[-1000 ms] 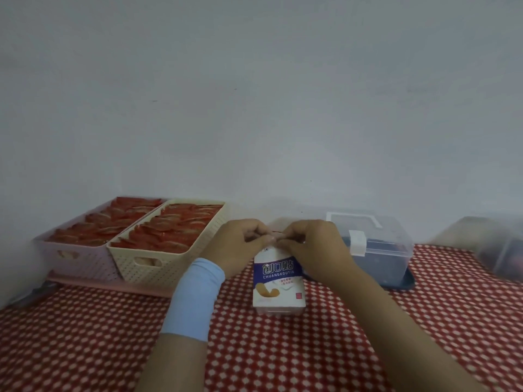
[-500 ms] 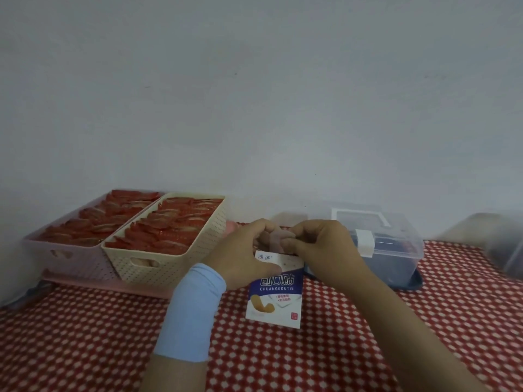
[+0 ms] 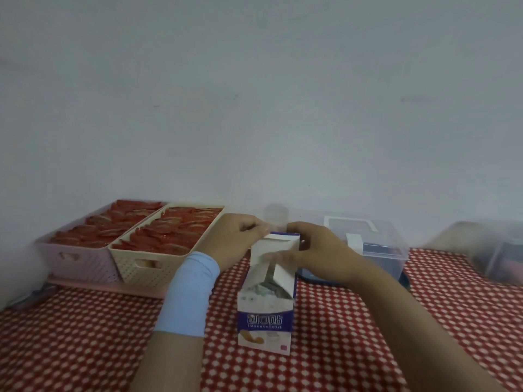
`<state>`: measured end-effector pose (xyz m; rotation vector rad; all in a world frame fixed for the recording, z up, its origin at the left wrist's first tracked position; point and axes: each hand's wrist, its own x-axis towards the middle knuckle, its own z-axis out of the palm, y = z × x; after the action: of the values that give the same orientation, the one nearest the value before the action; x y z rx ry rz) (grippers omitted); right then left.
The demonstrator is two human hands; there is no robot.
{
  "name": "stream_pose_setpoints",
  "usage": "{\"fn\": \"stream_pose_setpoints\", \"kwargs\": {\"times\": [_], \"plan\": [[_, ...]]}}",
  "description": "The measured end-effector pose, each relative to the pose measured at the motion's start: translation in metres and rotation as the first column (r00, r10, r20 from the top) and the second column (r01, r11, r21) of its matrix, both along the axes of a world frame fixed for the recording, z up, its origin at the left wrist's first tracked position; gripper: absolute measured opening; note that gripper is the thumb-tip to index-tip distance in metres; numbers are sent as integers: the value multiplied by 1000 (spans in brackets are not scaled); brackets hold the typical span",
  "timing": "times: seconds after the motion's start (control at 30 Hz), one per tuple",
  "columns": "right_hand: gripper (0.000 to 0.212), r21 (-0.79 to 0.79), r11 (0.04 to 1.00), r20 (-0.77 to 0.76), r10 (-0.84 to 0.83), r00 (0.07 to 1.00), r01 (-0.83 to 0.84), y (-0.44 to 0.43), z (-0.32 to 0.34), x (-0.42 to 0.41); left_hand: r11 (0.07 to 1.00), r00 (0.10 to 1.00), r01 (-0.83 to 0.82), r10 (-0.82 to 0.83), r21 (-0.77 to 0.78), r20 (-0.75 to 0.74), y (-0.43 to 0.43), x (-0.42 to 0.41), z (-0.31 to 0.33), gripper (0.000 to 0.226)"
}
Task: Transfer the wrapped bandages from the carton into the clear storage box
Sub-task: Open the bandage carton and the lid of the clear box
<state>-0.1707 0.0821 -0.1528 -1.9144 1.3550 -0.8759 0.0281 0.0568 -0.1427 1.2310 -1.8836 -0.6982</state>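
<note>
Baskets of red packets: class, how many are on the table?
2. The pink basket sits far left; the cream basket stands right of it. More may lie outside the view.

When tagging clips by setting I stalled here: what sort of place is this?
Probably a home or small workroom table: a red-and-white checked tablecloth, a cream perforated plastic basket of red packets, and a clear lidded plastic storage box.

Pink basket (image 3: 82, 264), cream basket (image 3: 158, 274) — red packets (image 3: 175, 230) inside — checkered cloth (image 3: 70, 349)
</note>
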Motion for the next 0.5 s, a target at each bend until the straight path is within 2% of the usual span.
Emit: {"fn": "stream_pose_setpoints", "kwargs": {"times": [0.13,0.23,0.3,0.4,0.5], "plan": [[11,-78,983,78,-161,984,167,-7,-6,2,996,995,-33,41,86,-94,-4,-2,-4,11],[10,-78,962,142,-250,958,263,-9,-8,6,987,976,-54,84,152,-200,-2,-2,-1,23],[20,-90,940,143,-316,938,330,-10,-11,10,986,959,-92,125,141,-253,0,2,5,32],[41,-177,902,80,-385,919,393,-9,-12,14,995,990,-97,96,-6,-101,3,11,7,20],[44,-292,865,2,-425,905,407,-9,-14,15,997,995,29,-36,69,92,4,7,4,6]]}}
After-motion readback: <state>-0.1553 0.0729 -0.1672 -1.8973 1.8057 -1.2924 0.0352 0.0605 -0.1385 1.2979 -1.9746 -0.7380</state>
